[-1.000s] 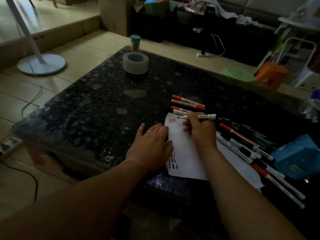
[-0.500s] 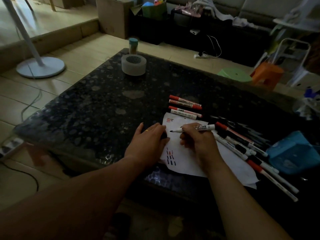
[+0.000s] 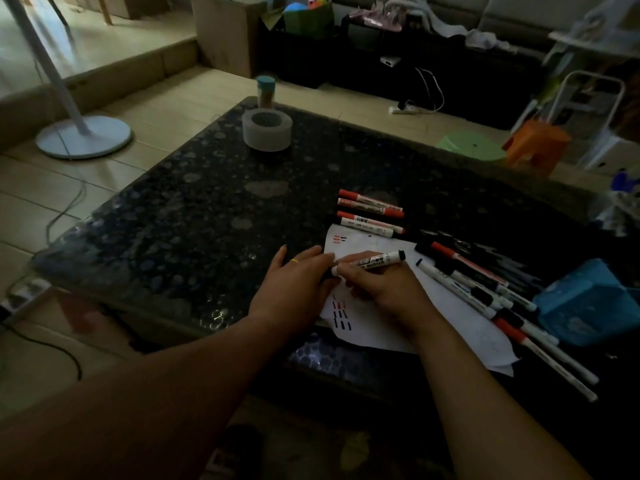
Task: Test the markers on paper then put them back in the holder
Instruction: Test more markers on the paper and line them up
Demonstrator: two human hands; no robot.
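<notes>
Holding one marker (image 3: 377,260): my right hand (image 3: 384,289) is curled round its white barrel, which lies nearly level above the paper (image 3: 460,313), its black end pointing right.

Left hand (image 3: 294,289): laid at the paper's left edge, fingers nearly straight, their tips meeting the marker's left end. Something dark sits under those fingertips; I cannot tell whether I am pinching it or only touching. A ring (image 3: 294,260) shows on one finger.

Paper: white sheet, flat on the table (image 3: 207,220), its near corner hanging past the table's front edge. Short red and black strokes (image 3: 341,315) sit in rows just below my hands; a few more are near the sheet's far left corner.

Markers, group one (image 3: 370,214): four, side by side just beyond the paper's far edge, three with red caps pointing left.

Markers, group two (image 3: 485,289): a loose heap to the right of my right hand, partly on the paper, with black and red caps, lying slantwise towards the near right.

Blue box (image 3: 585,303): right of the heap, touching or nearly touching it.

Far left end of the table: a roll of tape (image 3: 266,129), lying flat, and a small jar (image 3: 266,91) with a teal lid behind it.

Floor: a round fan base (image 3: 85,136) at left; a green stool (image 3: 471,145) and an orange stool (image 3: 535,143) beyond the table.
</notes>
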